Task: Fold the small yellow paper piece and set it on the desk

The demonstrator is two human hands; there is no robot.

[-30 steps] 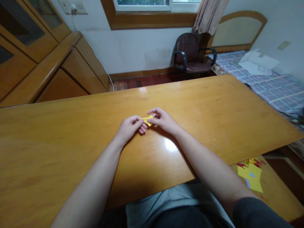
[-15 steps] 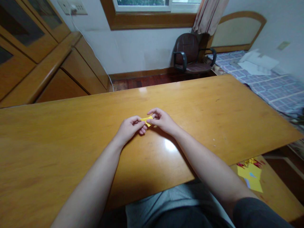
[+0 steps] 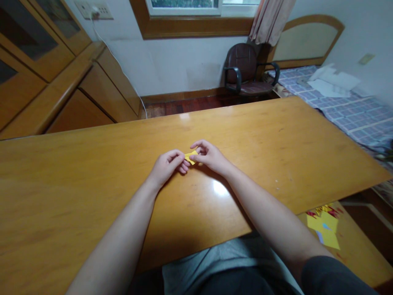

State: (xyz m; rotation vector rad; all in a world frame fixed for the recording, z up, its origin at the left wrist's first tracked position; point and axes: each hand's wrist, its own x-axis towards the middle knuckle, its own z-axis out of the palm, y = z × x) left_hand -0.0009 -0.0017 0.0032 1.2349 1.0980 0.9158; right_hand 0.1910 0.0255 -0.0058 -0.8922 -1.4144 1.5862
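Note:
A small folded piece of yellow paper is held between my two hands, just over the middle of the wooden table. My left hand pinches its left end between thumb and index finger; the other fingers curl beneath. On the paper's right part lies the thumb of my right hand, with the fingers bent behind it and the index finger raised. The fingers cover both ends of the paper, so its full shape is hidden.
At the lower right, a lower surface carries yellow paper sheets and several red and yellow folded pieces. Behind the table stand a brown armchair and a bed with a checked cover. Wooden cabinets line the left.
My left thumb and index finger have shifted slightly and now cover the paper's pointed left end, which showed before. My right hand has stayed in place.

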